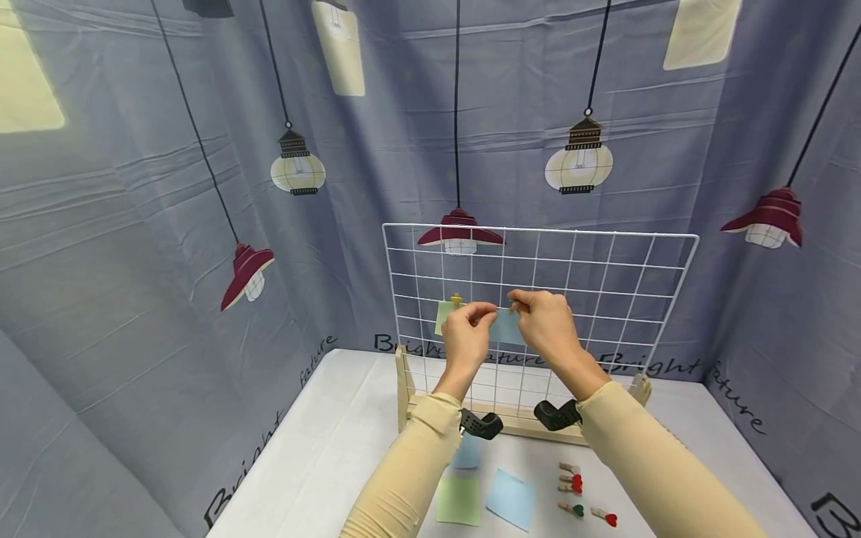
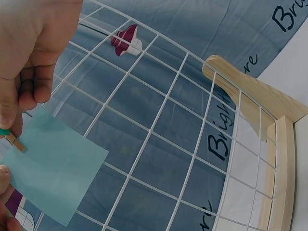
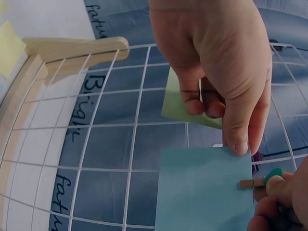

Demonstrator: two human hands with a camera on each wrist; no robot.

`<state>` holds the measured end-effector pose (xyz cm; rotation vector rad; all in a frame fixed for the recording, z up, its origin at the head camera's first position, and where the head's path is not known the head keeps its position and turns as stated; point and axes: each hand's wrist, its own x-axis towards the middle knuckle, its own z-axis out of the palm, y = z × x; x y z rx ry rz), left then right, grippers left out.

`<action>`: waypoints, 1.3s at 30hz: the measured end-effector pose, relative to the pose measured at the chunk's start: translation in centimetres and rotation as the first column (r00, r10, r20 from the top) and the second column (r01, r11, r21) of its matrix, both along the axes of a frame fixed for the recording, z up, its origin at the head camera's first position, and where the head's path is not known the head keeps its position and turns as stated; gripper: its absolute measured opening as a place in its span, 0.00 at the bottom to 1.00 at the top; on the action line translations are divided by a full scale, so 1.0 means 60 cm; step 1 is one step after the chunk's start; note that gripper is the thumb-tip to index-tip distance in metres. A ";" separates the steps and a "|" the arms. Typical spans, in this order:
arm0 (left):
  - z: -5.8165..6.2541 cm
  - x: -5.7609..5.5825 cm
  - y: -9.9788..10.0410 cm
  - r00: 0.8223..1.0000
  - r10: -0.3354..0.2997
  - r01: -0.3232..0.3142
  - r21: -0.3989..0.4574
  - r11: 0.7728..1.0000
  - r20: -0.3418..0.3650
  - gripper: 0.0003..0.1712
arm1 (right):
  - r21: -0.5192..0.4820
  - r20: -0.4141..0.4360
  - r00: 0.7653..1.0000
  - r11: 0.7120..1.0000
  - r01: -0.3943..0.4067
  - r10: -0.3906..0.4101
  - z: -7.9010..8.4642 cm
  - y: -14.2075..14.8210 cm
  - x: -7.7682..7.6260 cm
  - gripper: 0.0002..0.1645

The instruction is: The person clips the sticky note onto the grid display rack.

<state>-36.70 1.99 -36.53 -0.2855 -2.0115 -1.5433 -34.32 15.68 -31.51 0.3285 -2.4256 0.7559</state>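
My left hand (image 1: 466, 340) pinches one top corner of a light blue sticky note (image 1: 507, 329), which lies against a white wire grid (image 1: 538, 229). At the note's top edge, my right hand (image 1: 548, 321) pinches a small wooden clothespin (image 3: 252, 183) with a green decoration. Its wooden tip overlaps the face of the note in the right wrist view. Left of the blue note, a pale green note (image 1: 442, 317) hangs on the grid under a yellow clothespin (image 1: 456, 299), partly behind my left hand.
A wooden base (image 1: 531, 429) holds the grid upright on the white table. In front lie a green note (image 1: 460, 502), a blue note (image 1: 511, 499) and another blue note (image 1: 466, 453) partly behind my left arm. Several clothespins with red hearts (image 1: 604, 517) or a green heart (image 1: 572, 509) lie to their right.
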 end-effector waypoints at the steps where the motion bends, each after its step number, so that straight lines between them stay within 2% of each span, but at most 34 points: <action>1: -0.001 0.000 0.000 1.000 0.000 0.000 0.000 1.000 -0.002 0.04 | -0.003 0.003 1.000 1.000 -0.001 0.001 0.000 0.000 0.000 0.16; 15: -0.003 0.007 0.000 1.000 0.006 -0.006 0.007 1.000 0.008 0.05 | -0.076 -0.019 1.000 0.997 -0.010 0.008 -0.010 0.000 0.005 0.17; 21: -0.004 0.013 -0.001 1.000 -0.005 0.005 0.008 1.000 -0.015 0.05 | -0.085 -0.043 0.999 0.996 -0.013 0.010 -0.011 0.002 0.006 0.16; 30: -0.013 0.016 -0.009 1.000 0.000 0.000 0.033 0.999 -0.008 0.07 | -0.151 -0.123 0.992 0.989 -0.007 -0.011 -0.016 0.010 0.010 0.15; 39: -0.020 0.023 -0.019 1.000 -0.001 0.001 0.015 1.000 -0.001 0.07 | -0.233 -0.254 0.967 0.970 -0.070 0.009 -0.023 0.020 0.020 0.10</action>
